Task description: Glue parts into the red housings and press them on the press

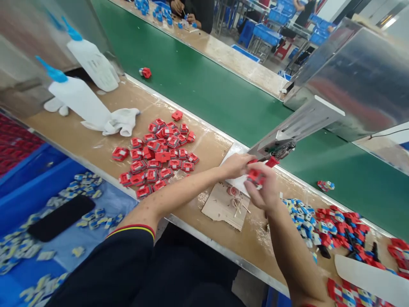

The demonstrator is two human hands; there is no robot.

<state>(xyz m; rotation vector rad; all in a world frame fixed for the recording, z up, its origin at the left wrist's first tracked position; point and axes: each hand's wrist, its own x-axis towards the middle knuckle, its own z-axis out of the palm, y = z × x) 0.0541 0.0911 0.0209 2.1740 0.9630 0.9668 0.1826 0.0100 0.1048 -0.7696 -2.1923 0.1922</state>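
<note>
In the middle of the head view, both hands meet in front of a metal bench fixture (279,147). My right hand (268,185) curls its fingers around a red plastic toy part (255,175), slightly blurred. My left hand (235,165) is closed, its fingertips at the upper side of the same red part; the exact contact is hidden. Another red piece (272,162) shows by the fixture, just above my right fingers. Below lies a cardboard piece (220,204) bearing a small round red-rimmed pot (233,191) and thin sticks (237,204).
A heap of red parts (162,157) lies left, near white bottles (79,100) and a white glove (123,121). Blue-and-white parts (300,217) and red assemblies (338,226) lie right. A green conveyor (204,85) runs behind. Another person's hands (183,13) work across it. Blue bin (105,192) at lower left.
</note>
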